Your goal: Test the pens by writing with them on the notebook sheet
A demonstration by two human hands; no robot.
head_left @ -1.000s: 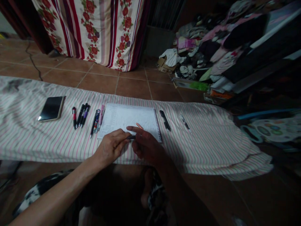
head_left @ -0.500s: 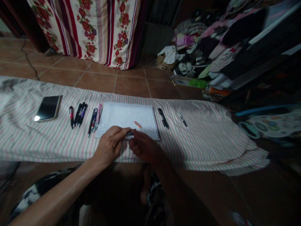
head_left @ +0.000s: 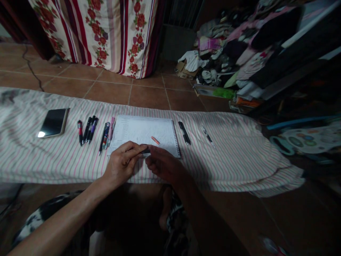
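Just above the near edge of a spiral notebook, my left hand and my right hand meet. Between their fingertips they pinch a slim dark piece that looks like part of a pen; the fingers cover most of it. A short orange piece lies on the notebook page, just beyond my fingers. Right of the spiral lie black pens, and farther right a black-and-white pen.
Several pens lie along the notebook's left side, with another group of dark pens beyond them. A phone or tablet rests at the far left on the striped cloth. Piled clothes stand at the back right.
Both hands stay together over the notebook's near edge, with the dark piece still between them. The fingers have shifted only slightly; the items on the cloth lie as before.
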